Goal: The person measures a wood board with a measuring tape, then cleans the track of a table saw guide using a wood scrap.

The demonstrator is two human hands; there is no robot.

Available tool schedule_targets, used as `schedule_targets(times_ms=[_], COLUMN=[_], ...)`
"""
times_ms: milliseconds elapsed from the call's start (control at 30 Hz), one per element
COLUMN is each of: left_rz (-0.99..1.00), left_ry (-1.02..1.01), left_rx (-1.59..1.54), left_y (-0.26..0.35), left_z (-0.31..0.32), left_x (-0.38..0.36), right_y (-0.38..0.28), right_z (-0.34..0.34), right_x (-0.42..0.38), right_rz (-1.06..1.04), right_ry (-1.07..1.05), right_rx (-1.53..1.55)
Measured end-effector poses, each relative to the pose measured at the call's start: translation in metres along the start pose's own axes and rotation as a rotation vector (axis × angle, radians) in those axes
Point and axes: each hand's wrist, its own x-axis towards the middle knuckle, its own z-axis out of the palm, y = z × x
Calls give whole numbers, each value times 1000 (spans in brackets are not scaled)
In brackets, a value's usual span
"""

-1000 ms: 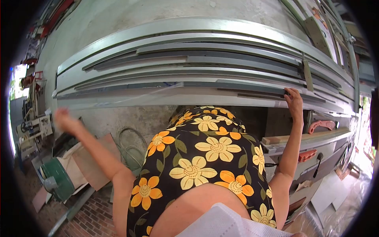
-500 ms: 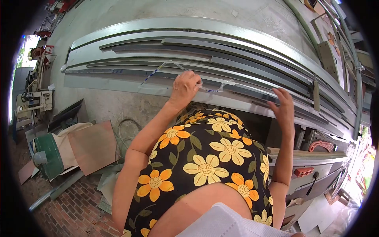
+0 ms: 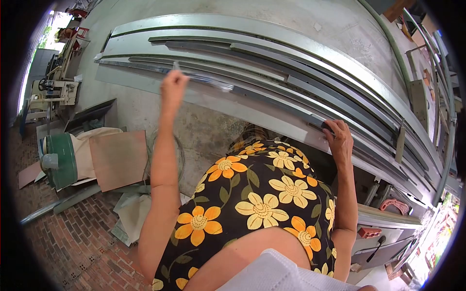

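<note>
Long grey metal profiles (image 3: 272, 72) lie side by side on a workbench in front of me. My left hand (image 3: 173, 83) is lifted above their left part, pinching a thin clear plastic film strip (image 3: 211, 83) that trails, blurred, to the right along a profile. My right hand (image 3: 340, 138) rests at the near edge of the stack, its fingers curled over the end of a dark metal bar (image 3: 310, 119). My flowered dress fills the lower middle of the view.
On the brick floor (image 3: 82, 233) to the left stand a green drum (image 3: 60, 160), a brown board (image 3: 119, 157) and a coiled hose (image 3: 180, 155). A machine (image 3: 53, 89) stands at the far left. Shelves with a red tool (image 3: 394, 204) sit under the bench on the right.
My left hand swung in from the far left, seized the film strip on the profiles and pulled it up and leftward. My right hand lifted briefly, then settled back on the bar's end.
</note>
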Motion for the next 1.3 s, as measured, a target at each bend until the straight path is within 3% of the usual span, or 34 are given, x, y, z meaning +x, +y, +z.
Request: schedule_targets(times_ms=[67, 200, 233, 267, 300, 367, 467, 533, 600, 667, 733, 800, 867, 1067, 1167, 1300], left_rz=[-10, -311, -381, -532, -560, -948, -717, -553, -519, -317, -283, -156, -256, -192, -29, -44], left_ry=[185, 467, 599, 807, 977, 1091, 1176, 880, 684, 470, 307, 198, -20, -49, 113, 268], left_rx=[133, 255, 302, 6, -80, 4, -706, -1017, -1170, -992, -746, -278, -98, 102, 35, -62], left_y=[-53, -238, -252, -229, -228, -200, -253, -210, -171, -120, -94, -61, -44, 11, -5, -11], left_z=[-53, -168, -192, -201, -214, -228, -219, -186, -148, -99, -59, -25, -10, 23, 43, 48], left_x=[11, 24, 20, 16, 15, 18, 30, 27, 19, 5, -6, -15, -20, -29, -29, -28], right_y=[0, 3, 4, 5, 6, 6, 6, 7, 3, -4, -14, -22, -28, -42, -49, -54], right_z=[-3, -4, -4, -4, -5, -6, -8, -8, -8, -6, -1, 7, 15, 26, 33, 44], right_x=[0, -3, -3, -4, -4, -6, -6, -5, -4, 0, 4, 10, 17, 28, 33, 38], right_rz=[-4, -28, -26, -23, -20, -16, -2, 5, 13, -2, -38, -69, -104, -159, -201, -212], right_ry=[-18, -20, -19, -19, -19, -27, -37, -41, -33, -37, -42, -73, -99, -122, -112, -93], right_rx=[4, -3, -2, -2, -2, 14, 11, 7, 13, 26, 47, 75, 98, 115, 120, 124])
